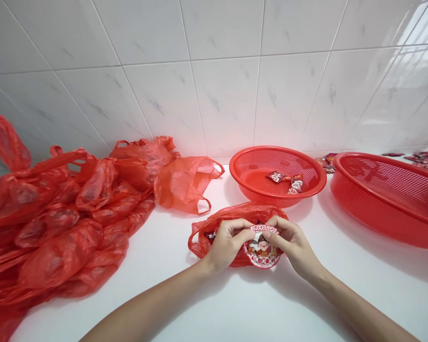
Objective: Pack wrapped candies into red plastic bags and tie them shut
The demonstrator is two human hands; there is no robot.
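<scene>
My left hand [226,242] and my right hand [291,242] meet over a small red plastic bag [231,216] lying on the white counter. Both pinch the top edge of a round white and red printed packet [262,249] with a cartoon figure on it. The packet sits at the mouth of the bag, against its front. A dark wrapped sweet [210,236] shows inside the bag by my left fingers.
A round red mesh basket [257,164] behind the bag holds two wrapped sweets [287,180]. A larger red basket [388,199] stands at the right, with more sweets [426,159] behind it. Several filled red bags [64,213] are heaped at the left. A tiled wall closes the back.
</scene>
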